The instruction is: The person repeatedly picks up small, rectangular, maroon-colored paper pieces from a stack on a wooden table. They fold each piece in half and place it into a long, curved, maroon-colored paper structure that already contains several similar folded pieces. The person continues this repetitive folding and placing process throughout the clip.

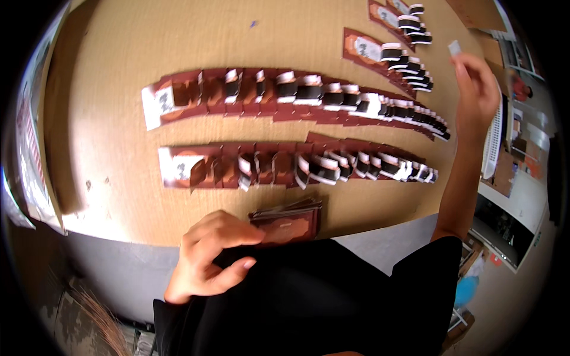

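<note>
Head view: left hand (211, 255), low at the near edge of the table (119, 196), fingers bent and thumb held apart from them, forefinger tip just beside a stack of dark red cards (288, 228), contact unclear. Right hand (478, 89), arm stretched forward, thumb and forefinger pinching a small white piece (455, 47), blurred, right of the rows of overlapping cards (258, 107).

The piled cards (285, 230) are dark red with orange-brown middles — the little strips (309, 92) are black and white. The table (119, 59) is light tan — the shirt (297, 291) is black.
</note>
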`<state>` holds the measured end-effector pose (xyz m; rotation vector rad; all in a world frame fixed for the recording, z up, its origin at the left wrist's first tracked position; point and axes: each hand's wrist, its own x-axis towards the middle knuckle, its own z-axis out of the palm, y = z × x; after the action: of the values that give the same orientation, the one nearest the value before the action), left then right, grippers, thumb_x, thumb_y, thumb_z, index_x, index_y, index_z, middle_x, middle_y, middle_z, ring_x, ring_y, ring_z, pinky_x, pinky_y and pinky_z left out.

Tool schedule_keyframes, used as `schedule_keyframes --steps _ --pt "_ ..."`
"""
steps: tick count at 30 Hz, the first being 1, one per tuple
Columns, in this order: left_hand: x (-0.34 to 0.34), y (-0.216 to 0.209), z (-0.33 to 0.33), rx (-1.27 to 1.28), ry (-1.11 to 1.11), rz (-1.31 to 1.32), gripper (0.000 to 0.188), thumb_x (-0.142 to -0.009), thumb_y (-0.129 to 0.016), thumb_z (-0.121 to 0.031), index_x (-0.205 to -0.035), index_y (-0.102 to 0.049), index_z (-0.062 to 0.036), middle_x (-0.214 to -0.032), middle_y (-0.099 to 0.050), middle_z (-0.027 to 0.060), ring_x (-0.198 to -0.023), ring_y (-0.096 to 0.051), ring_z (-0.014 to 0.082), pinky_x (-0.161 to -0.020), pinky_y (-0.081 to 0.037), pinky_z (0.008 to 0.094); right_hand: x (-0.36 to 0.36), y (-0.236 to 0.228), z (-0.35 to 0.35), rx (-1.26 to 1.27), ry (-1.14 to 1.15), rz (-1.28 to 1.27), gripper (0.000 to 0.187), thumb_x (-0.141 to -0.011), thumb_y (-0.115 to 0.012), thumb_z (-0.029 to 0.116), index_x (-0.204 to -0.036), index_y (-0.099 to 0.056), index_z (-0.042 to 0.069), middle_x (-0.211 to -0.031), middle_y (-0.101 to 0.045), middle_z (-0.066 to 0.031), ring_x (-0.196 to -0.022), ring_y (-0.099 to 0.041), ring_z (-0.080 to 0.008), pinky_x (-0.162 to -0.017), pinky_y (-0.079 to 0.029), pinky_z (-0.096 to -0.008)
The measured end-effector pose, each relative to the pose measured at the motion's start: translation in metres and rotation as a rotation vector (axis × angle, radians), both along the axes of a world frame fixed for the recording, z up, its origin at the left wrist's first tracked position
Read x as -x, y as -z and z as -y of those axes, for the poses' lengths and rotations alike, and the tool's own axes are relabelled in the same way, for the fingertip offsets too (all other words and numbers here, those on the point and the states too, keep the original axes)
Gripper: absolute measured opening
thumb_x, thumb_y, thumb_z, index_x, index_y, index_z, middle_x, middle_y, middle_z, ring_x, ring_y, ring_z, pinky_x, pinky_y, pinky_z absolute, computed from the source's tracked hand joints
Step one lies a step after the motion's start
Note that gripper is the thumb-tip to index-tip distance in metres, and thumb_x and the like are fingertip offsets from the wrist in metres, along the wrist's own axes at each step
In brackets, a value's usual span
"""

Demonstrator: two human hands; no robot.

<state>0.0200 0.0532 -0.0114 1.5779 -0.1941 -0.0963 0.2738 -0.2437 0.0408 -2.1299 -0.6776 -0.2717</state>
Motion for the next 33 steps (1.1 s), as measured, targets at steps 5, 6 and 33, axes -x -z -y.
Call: schedule_keyframes --steps 5,6,33 --pt "0.023 0.013 0.011 -0.427 -0.048 0.113 0.035 -0.066 -0.07 -0.016 -0.094 -0.058 -0.0006 -0.098 -0.06 0.0121 -0.083 -0.054 0.029 -0.071 -0.044 0.0351 0.112 0.013 -0.03 0.234 -0.561 0.23 0.022 -0.068 -0.068 0.014 -0.085 -0.06 0.003 -0.082 -0.059 -0.0084 -0.063 -0.052 -0.0213 -0.057 -0.043 -0.0283" --pt "0.023 0.014 0.01 -0.482 -0.022 0.109 0.039 -0.064 -0.072 -0.018 -0.097 -0.058 -0.0015 -0.103 -0.058 0.0118 -0.086 -0.052 0.0292 -0.074 -0.043 0.035 0.137 0.02 -0.034 0.276 -0.558 0.214 0.027 -0.069 -0.07 0.023 -0.087 -0.061 0.006 -0.085 -0.059 -0.0075 -0.065 -0.053 -0.0206 -0.056 -0.043 -0.0285" --pt "0.035 0.019 0.02 -0.543 -0.122 0.167 0.067 -0.061 -0.077 -0.029 -0.115 -0.05 -0.0003 -0.108 -0.047 0.0139 -0.093 -0.05 0.0272 -0.079 -0.043 0.0365 0.205 0.073 -0.046 0.316 -0.519 0.17 0.048 -0.063 -0.072 0.031 -0.099 -0.059 0.002 -0.106 -0.059 -0.0128 -0.093 -0.056 -0.0271 -0.078 -0.041 -0.0389"
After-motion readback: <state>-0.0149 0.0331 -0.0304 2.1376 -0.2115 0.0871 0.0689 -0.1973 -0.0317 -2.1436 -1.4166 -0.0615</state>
